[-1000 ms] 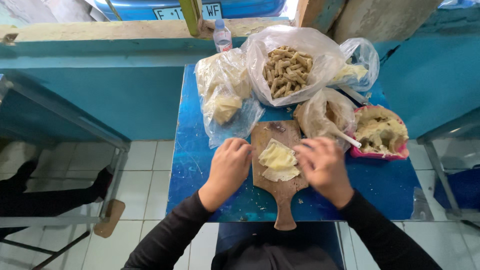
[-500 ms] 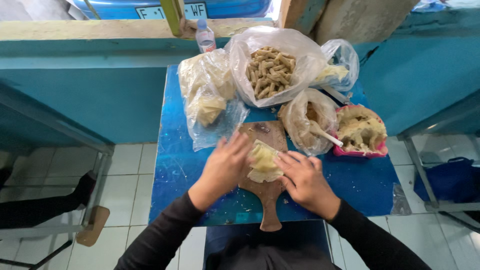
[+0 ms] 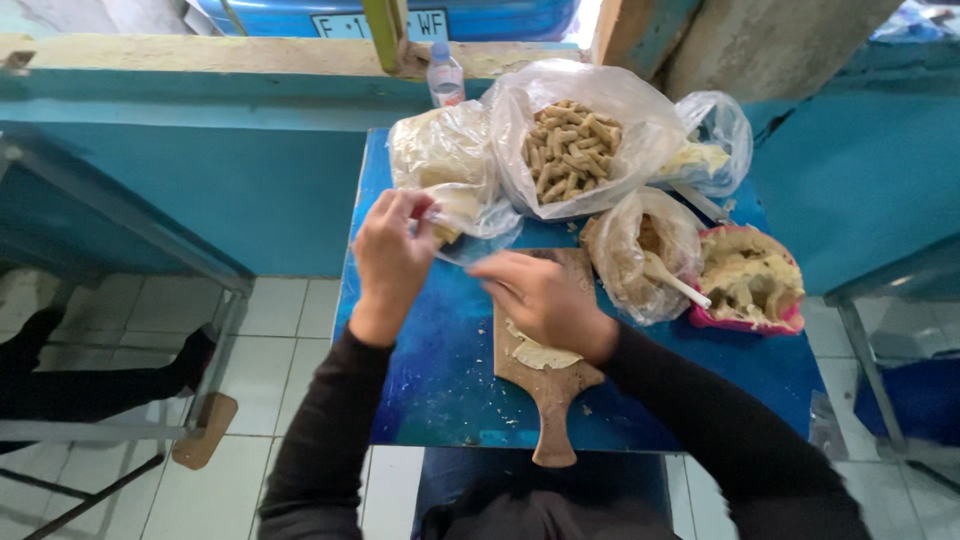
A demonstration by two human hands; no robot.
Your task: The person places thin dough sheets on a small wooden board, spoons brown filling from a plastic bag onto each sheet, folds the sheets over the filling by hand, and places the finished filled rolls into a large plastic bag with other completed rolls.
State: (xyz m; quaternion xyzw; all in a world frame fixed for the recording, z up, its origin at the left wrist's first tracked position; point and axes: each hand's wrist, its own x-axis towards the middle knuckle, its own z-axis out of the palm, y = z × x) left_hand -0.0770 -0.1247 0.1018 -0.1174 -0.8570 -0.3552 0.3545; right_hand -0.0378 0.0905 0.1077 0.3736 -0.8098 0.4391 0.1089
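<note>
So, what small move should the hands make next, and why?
Probably draw one sheet out of the clear bag. The left hand pinches the bag's open edge, the right hand rests over the dough sheet on the wooden board, and that bag seems to hold more pale sheets.

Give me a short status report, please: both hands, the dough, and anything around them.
Left hand pinching edge of clear plastic bag. Right hand resting over flat dough on wooden board. Bag of rolled pieces and pink bowl close behind.
</note>
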